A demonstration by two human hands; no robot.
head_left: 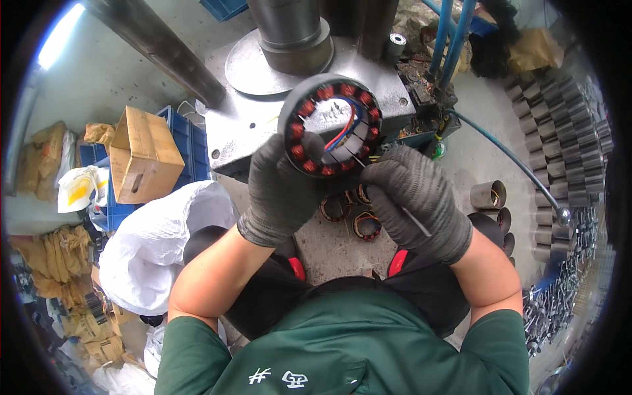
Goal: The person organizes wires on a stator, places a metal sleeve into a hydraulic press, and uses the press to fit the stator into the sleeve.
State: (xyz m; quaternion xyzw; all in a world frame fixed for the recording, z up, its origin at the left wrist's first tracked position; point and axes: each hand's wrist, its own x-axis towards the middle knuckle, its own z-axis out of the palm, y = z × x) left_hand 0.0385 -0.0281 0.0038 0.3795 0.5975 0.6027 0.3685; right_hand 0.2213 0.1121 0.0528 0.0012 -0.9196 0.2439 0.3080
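Observation:
Gripped at its left rim by my gloved left hand (280, 187) is a motor stator (288, 122), a dark metal ring lined with copper coils. It is raised and tilted so that its open face shows. Red, blue and white lead wires (349, 131) loop inside the ring. My gloved right hand (418, 201) is closed around a thin metal rod (416, 222). The rod's tip reaches the stator's lower right inner edge. Behind the stator stands a press with a bare metal bed (237, 135) and a thick round ram (286, 33).
Several more stators (367, 226) lie on the floor between my feet. Metal sleeves (559, 145) are stacked at the right, with a few loose ones (488, 195) nearer. A cardboard box (145, 158), blue crates (191, 141) and a white sack (148, 250) stand at the left. A blue-green hose (500, 141) crosses the right side.

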